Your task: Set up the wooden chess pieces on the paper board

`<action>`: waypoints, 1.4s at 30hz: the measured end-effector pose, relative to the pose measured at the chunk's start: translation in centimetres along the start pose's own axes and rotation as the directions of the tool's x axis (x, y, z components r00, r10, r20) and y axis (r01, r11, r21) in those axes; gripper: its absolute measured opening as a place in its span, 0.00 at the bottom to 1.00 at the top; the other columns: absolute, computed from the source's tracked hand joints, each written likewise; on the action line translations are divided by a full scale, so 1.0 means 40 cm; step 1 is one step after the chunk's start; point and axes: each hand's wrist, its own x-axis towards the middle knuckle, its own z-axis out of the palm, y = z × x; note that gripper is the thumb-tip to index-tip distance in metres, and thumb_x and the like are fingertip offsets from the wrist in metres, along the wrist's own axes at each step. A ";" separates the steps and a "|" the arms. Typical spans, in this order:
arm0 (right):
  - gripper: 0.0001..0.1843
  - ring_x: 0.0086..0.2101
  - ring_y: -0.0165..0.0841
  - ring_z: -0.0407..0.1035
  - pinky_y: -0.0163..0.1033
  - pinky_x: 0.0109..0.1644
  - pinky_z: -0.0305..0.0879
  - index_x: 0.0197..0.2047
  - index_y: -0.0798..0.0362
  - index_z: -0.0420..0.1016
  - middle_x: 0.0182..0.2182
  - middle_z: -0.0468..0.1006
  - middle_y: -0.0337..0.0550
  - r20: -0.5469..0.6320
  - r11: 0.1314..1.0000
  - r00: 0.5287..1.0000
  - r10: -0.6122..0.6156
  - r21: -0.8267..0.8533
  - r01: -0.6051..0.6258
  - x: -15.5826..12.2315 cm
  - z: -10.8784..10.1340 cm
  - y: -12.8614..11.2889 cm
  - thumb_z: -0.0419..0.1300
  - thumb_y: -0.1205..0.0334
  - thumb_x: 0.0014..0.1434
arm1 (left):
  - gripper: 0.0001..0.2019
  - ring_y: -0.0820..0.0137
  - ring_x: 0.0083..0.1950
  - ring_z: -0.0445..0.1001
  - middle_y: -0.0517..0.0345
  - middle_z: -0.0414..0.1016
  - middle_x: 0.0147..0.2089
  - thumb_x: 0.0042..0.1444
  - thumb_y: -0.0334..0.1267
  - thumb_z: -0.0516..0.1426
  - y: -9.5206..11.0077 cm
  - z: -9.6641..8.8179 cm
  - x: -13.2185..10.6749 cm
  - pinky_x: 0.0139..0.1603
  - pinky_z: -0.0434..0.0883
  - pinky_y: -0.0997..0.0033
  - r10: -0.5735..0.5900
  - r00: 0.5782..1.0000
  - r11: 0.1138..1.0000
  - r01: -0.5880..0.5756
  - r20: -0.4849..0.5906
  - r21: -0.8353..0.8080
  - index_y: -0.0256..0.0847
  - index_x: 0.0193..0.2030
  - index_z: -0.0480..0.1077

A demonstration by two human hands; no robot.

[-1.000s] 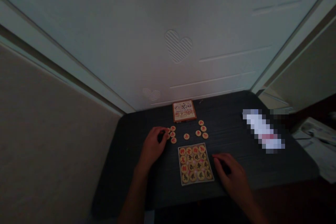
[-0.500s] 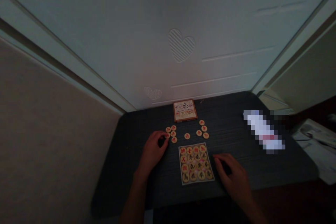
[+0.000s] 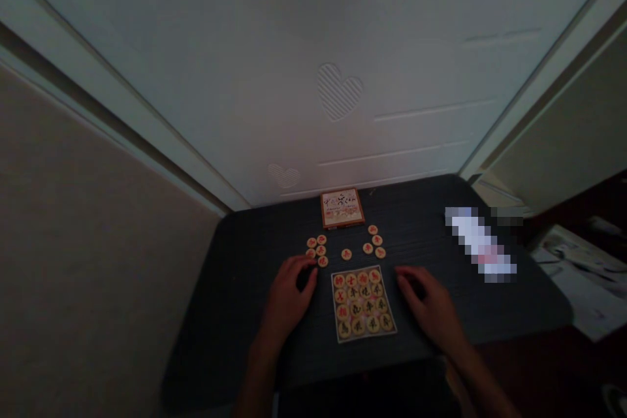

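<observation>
My left hand (image 3: 290, 294) rests on the dark table just left of the box tray, fingers curved and thumb apart, holding nothing that I can see. Its fingertips are beside a red-marked Chinese chess piece (image 3: 322, 261), the lowest of a small cluster at the left. Right of the tray lies my right hand (image 3: 427, 299), its fingers loosely bent and thumb separate, with nothing visible in it. Between the hands sits the square tray (image 3: 366, 338), filled with rows of round pieces, some lettered red and others black.
Behind the pieces, a box lid (image 3: 342, 208) with printed characters lies near the white panel (image 3: 245, 78). A lone red piece (image 3: 346, 254) and a right-hand group (image 3: 377, 240) lie on the table (image 3: 235, 287). A blurred-out white object (image 3: 480, 245) is at the right.
My left hand has drawn back slightly from the left cluster, uncovering more of one piece. My right hand has shifted little. The camera view has moved a bit.
</observation>
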 end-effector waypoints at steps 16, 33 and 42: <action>0.12 0.49 0.41 0.76 0.52 0.56 0.74 0.49 0.48 0.80 0.47 0.80 0.48 0.081 0.944 0.958 -0.276 -0.165 0.286 0.125 0.024 0.038 0.59 0.56 0.67 | 0.08 0.62 0.54 0.77 0.53 0.77 0.52 0.66 0.39 0.56 0.008 0.028 -0.090 0.58 0.75 0.55 -0.065 0.995 0.995 0.058 -0.075 -0.084 0.47 0.47 0.76; 0.11 0.48 0.42 0.76 0.52 0.55 0.75 0.50 0.46 0.79 0.48 0.81 0.48 -0.032 0.959 0.971 -0.236 -0.169 0.228 0.065 0.004 0.063 0.60 0.55 0.66 | 0.09 0.60 0.54 0.77 0.54 0.76 0.53 0.65 0.40 0.57 -0.004 0.038 0.008 0.57 0.76 0.55 0.066 0.998 0.991 -0.066 0.005 0.117 0.50 0.49 0.76; 0.11 0.49 0.41 0.76 0.51 0.55 0.75 0.50 0.46 0.78 0.48 0.81 0.46 -0.029 0.966 0.974 -0.223 -0.141 0.217 0.062 0.007 0.069 0.60 0.56 0.66 | 0.08 0.62 0.55 0.76 0.56 0.76 0.53 0.67 0.41 0.57 0.018 -0.028 0.073 0.59 0.74 0.57 0.099 0.990 0.992 -0.106 0.104 0.063 0.50 0.49 0.75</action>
